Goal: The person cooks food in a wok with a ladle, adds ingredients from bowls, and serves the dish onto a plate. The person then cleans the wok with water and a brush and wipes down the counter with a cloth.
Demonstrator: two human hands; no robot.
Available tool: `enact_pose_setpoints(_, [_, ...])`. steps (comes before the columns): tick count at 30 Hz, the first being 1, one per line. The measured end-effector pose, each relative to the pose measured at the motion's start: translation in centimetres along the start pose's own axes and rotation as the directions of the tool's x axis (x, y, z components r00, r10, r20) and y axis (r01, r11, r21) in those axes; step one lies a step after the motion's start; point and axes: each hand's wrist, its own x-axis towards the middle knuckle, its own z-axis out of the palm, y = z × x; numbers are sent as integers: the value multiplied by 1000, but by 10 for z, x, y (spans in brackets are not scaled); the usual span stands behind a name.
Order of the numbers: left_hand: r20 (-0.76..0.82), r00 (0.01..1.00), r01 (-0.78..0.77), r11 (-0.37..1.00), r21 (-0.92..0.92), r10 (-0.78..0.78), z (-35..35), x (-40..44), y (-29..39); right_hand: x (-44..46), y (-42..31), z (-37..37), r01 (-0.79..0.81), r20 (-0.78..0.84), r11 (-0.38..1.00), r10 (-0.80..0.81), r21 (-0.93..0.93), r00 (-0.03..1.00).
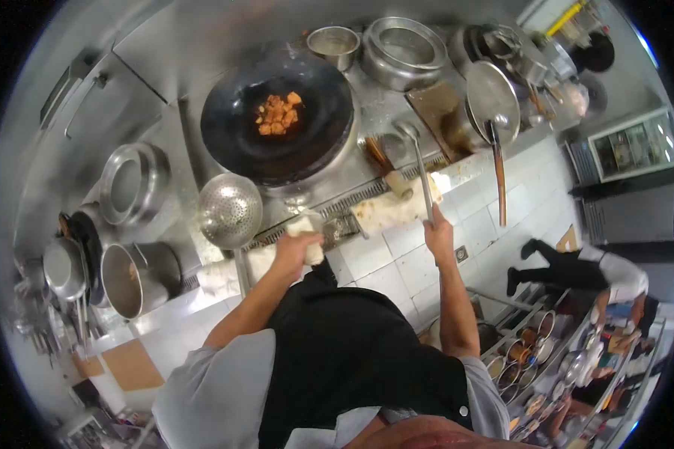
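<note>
My left hand (296, 253) is closed around a folded white cloth (305, 228) at the front edge of the range, just below the wok. In my right hand (439, 233) is the handle of a long metal ladle (422, 168), its bowl resting over the steel counter to the right. Browned chunks of food (278, 114) lie together in the bottom of the black wok (236, 142). Left of my left hand, a round perforated skimmer (231, 211) lies with its handle pointing toward me. A wooden-handled brush (386, 166) sits between the wok and the ladle.
Behind the wok stand a metal bowl (333, 43) and a wide steel pot (403, 56). A deep pot (123, 280) is at the left, and a strainer (493, 101) lies over a pot at the right. Another person (603, 273) stands at far right by crowded shelving.
</note>
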Motion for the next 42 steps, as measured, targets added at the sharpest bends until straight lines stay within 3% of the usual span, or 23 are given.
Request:
enact_pose_setpoints(1, [-37, 998, -44, 993, 113, 48, 21, -15, 0, -9, -22, -10, -159, 31, 982, 156, 106, 987])
enact_pose_setpoints(3, [30, 996, -86, 989, 120, 83, 31, -19, -29, -43, -39, -18, -75, -117, 984, 94, 161, 989])
enact_pose_setpoints(5, [134, 989, -92, 969, 228, 63, 48, -31, -58, -96, -69, -52, -307, -9, 901, 325, 306, 946])
enact_pose_setpoints(7, [146, 989, 3, 992, 123, -21, 61, -33, -105, -162, -79, -88, -405, 60, 859, 408, 314, 911])
enact_pose_setpoints(8, [192, 981, -69, 966, 251, 20, 75, -50, -116, -204, -77, -107, -444, 105, 831, 436, 334, 894])
enact_pose_setpoints(10, [236, 971, -65, 917, 394, -32, 103, -83, -143, -303, -70, -133, -319, -33, 820, 379, 476, 925])
enact_pose_setpoints(12, [394, 911, -109, 851, 514, -122, 142, -136, -158, -395, -68, -159, -398, -33, 714, 507, 577, 862])
enact_pose_setpoints(14, [503, 839, -130, 823, 553, -206, 162, -165, -186, -478, -75, -182, -475, 31, 580, 612, 662, 790])
enact_pose_setpoints(16, [583, 764, -123, 825, 552, -276, 178, -182, -223, -543, -77, -210, -447, 128, 310, 686, 839, 716])
enact_pose_setpoints(17, [565, 765, -120, 794, 596, -309, 188, -194, -241, -568, -75, -222, -412, 185, 170, 699, 895, 691])
enact_pose_setpoints(20, [639, 685, -194, 758, 622, -350, 225, -231, -269, -609, -51, -242, -188, 80, 69, 726, 980, 683])
enact_pose_setpoints(21, [659, 659, -197, 761, 618, -364, 238, -242, -277, -613, -56, -257, -128, 83, -1, 770, 992, 633])
enact_pose_setpoints(25, [656, 631, -213, 720, 660, -415, 280, -263, -295, -632, -39, -300, 118, -35, -44, 805, 992, 593])
enact_pose_setpoints(28, [653, 631, -187, 734, 652, -419, 314, -265, -309, -647, -11, -332, 134, -167, 116, 859, 984, 484])
enact_pose_setpoints(30, [637, 636, -120, 761, 638, -435, 340, -247, -324, -656, 21, -353, -36, -236, 270, 892, 962, 385])
enact_pose_setpoints(32, [631, 634, -188, 702, 687, -448, 379, -230, -336, -656, 60, -375, -254, -326, 391, 908, 885, 263])
enact_pose_setpoints(34, [670, 620, -261, 697, 668, -409, 433, -214, -358, -650, 115, -392, -504, -465, 503, 860, 702, 210])
enact_pose_setpoints(36, [764, 562, -421, 685, 595, -319, 501, -201, -380, -648, 184, -402, -700, -576, 518, 796, 491, 186])
enact_pose_setpoints(38, [776, 517, -448, 658, 604, -360, 583, -190, -404, -636, 230, -408, -783, -600, 480, 780, 395, 176])
enact_pose_setpoints(40, [820, 435, -475, 680, 559, -371, 669, -190, -430, -621, 266, -408, -806, -550, 419, 823, 418, 143])
enact_pose_setpoints(42, [827, 376, -561, 607, 563, -419, 749, -198, -453, -613, 296, -397, -826, -586, 409, 801, 387, 123])
